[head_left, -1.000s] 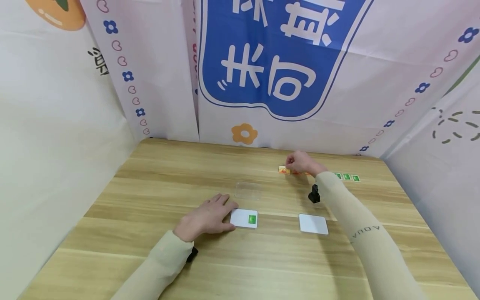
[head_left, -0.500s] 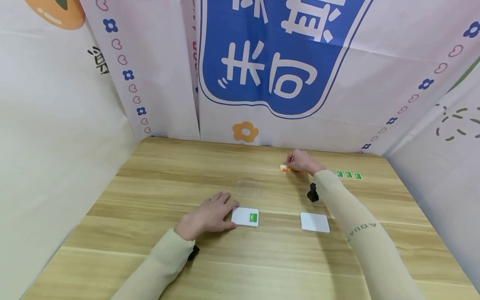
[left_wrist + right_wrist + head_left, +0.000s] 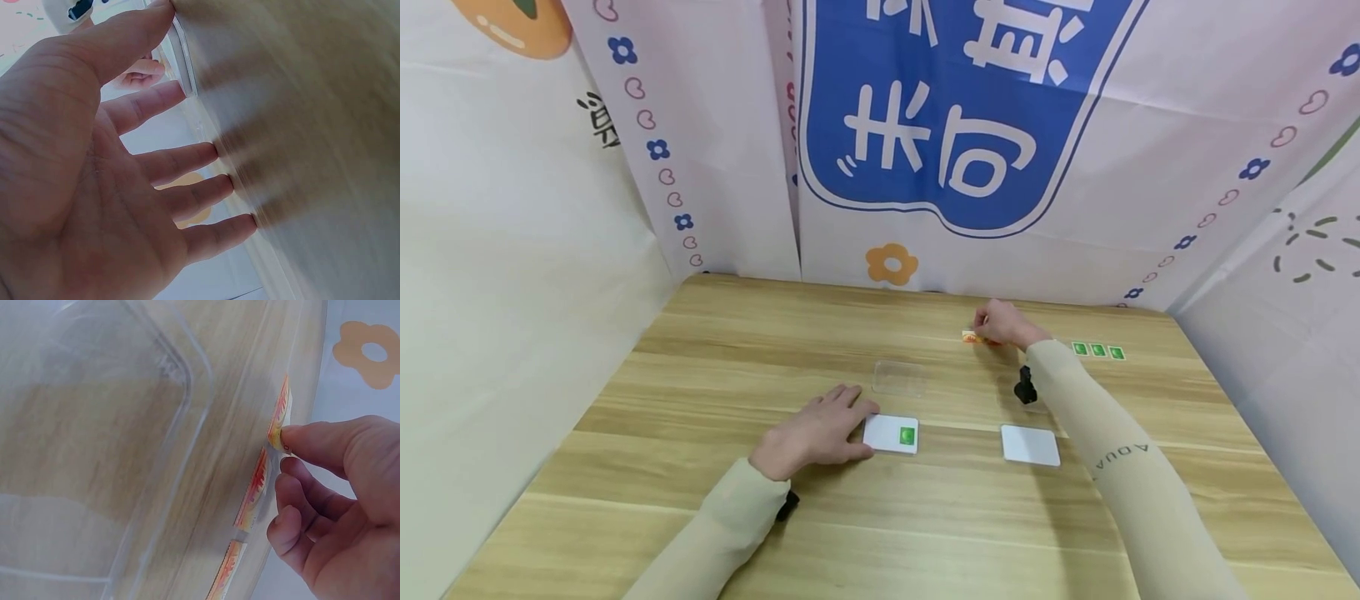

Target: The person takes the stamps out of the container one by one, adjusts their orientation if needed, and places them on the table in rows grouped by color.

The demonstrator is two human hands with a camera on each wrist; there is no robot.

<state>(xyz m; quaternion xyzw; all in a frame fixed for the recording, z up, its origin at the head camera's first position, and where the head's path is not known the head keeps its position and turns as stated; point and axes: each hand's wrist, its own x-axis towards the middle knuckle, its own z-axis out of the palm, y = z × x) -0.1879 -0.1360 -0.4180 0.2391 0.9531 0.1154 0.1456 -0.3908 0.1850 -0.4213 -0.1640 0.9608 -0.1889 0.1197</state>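
Observation:
My left hand (image 3: 820,429) lies at the left side of a white card stack (image 3: 882,433) in a shallow clear case, thumb and index fingertips at its edge. The other fingers are spread straight, their tips on the table. A small green stamp-like sticker (image 3: 907,436) sits on the stack's right part. At the back of the table, my right hand (image 3: 1002,322) pinches the near edge of an orange stamp-like sticker (image 3: 280,415) with a toothed border; the index finger is mostly hidden behind the thumb. Alongside it lie more orange stickers (image 3: 252,494) in a row.
Several green stickers (image 3: 1098,350) continue the row to the right. A clear plastic lid (image 3: 898,379) lies behind the left stack. Another white stack (image 3: 1030,446) rests at right, near the right forearm. A printed cloth wall (image 3: 835,258) borders the table's back.
The right hand stays at the orange sticker row, with only slight movement. The left hand keeps its place at the white stack. The head view has shifted slightly.

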